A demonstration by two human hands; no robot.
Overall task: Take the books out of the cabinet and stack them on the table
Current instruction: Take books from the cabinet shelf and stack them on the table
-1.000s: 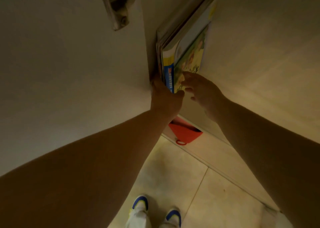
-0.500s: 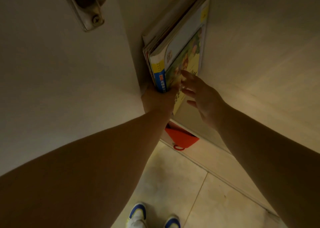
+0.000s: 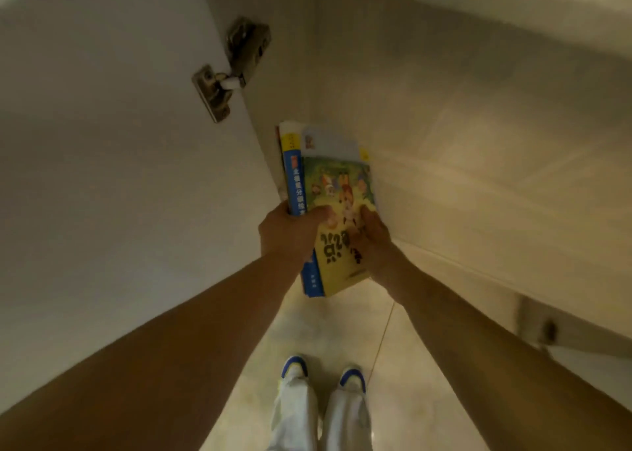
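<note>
The left hand [image 3: 285, 233] and the right hand [image 3: 372, 240] both grip the books [image 3: 328, 190], fingers curled around the bundle, at the cabinet [image 3: 444, 142] opening, above the floor [image 3: 403, 382].

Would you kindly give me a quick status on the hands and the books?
Left hand and right hand both grip the books. Bundle half out of the cabinet, beside the open door. Nothing blocking.
</note>
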